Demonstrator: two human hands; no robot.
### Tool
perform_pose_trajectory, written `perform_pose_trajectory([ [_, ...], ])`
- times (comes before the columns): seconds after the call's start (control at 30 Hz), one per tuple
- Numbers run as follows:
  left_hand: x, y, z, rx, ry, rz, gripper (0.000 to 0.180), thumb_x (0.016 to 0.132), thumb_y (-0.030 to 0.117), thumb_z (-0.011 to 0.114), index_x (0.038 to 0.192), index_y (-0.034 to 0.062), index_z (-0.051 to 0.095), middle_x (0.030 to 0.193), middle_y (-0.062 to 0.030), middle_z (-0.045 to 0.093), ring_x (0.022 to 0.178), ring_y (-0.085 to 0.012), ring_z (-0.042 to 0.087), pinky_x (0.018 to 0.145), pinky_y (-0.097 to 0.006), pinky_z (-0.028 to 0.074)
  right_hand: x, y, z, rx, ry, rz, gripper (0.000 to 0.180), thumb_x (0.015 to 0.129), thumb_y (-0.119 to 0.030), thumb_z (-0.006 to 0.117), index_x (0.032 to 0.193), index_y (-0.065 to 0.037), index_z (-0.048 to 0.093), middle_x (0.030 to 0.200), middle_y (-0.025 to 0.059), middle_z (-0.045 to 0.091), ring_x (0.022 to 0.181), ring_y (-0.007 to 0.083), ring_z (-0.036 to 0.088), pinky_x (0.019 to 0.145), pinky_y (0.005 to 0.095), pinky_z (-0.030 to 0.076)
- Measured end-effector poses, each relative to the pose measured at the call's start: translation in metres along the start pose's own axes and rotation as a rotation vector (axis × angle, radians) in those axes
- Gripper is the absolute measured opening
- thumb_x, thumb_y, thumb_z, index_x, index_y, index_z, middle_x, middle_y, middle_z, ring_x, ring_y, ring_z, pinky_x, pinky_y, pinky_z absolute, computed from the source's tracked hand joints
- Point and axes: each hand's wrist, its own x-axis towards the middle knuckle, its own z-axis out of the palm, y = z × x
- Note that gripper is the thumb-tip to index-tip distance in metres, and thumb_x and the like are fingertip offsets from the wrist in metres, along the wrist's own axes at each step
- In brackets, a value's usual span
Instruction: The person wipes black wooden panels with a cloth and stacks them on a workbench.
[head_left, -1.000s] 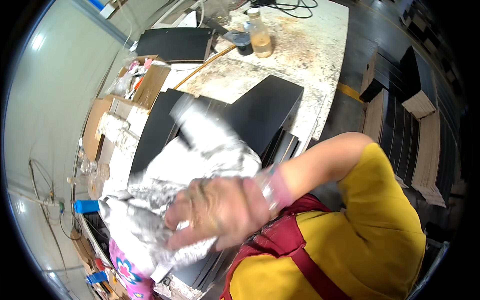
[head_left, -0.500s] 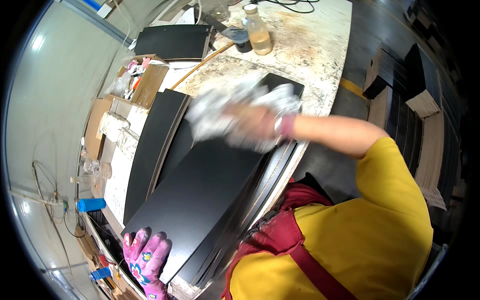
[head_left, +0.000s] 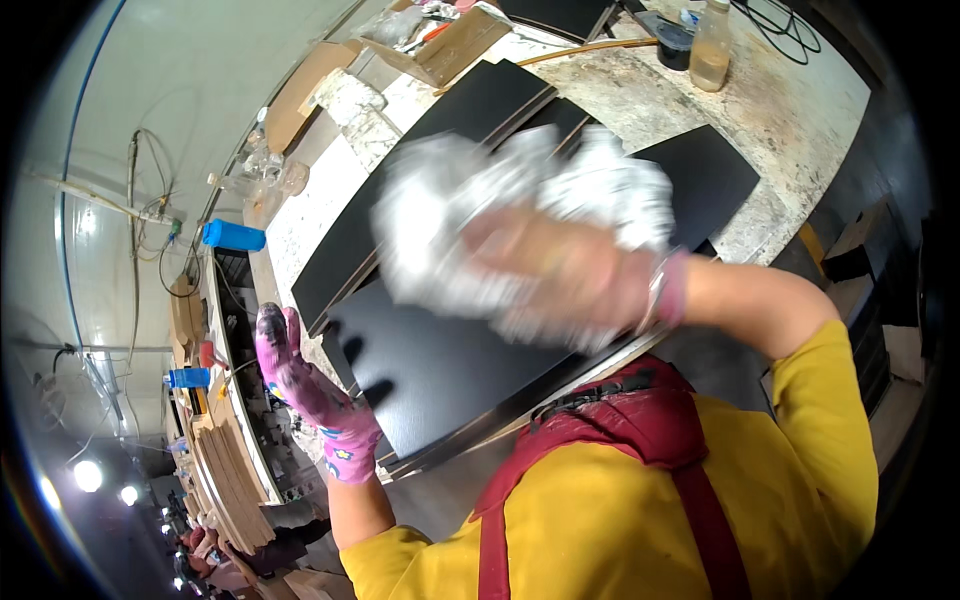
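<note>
My right hand (head_left: 570, 265), bare and blurred by motion, grips a crumpled white cloth (head_left: 430, 220) over the black panel (head_left: 450, 370). The cloth hides the panel's far part, and whether it touches the surface I cannot tell. A pink flowered glove covers my left hand (head_left: 310, 385), which is lifted beside the panel's left end with its fingers stretched out and nothing in them. Its shadow falls on the panel's glossy face. Another black panel (head_left: 345, 265) with a brown edge lies just beyond, and a further dark panel (head_left: 705, 185) sticks out to the right of the cloth.
On the stained white worktable (head_left: 800, 130) stand a bottle of yellowish liquid (head_left: 711, 50) and a small black cup (head_left: 675, 45). An open cardboard box (head_left: 450, 50) holds mixed scraps at the back. Clear plastic bottles (head_left: 265, 180) and a blue cylinder (head_left: 234, 236) are at the left.
My left hand has come up off the panel's near left corner. My right hand has swept the cloth nearer across the panel. The view has turned to the left.
</note>
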Motion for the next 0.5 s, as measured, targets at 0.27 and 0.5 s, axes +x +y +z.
perform_pose_trajectory([
  [0.27,-0.002,0.026,0.006,-0.119,-0.307,-0.288,0.064,0.087,0.025,0.06,0.139,0.0018,0.03,0.14,-0.0229,0.035,0.12,-0.0368,0.047,0.099,-0.046,0.041,-0.029,0.007,-0.02,-0.094,0.008,-0.068,0.053,0.092,-0.033,0.052,0.137,-0.006,0.041,0.132,0.0182,0.046,0.117,0.0305,0.05,0.097,0.0361,0.043],
  [0.5,-0.011,0.035,0.086,0.227,-0.91,0.598,0.045,0.067,0.018,0.07,0.11,0.0182,0.058,0.112,-0.0081,0.062,0.103,-0.0295,0.061,0.086,-0.047,0.049,-0.084,0.06,-0.04,-0.082,0.245,0.487,0.043,0.091,-0.019,0.055,0.128,0.001,0.046,0.117,0.0151,0.054,0.105,0.0246,0.054,0.09,0.0287,0.044],
])
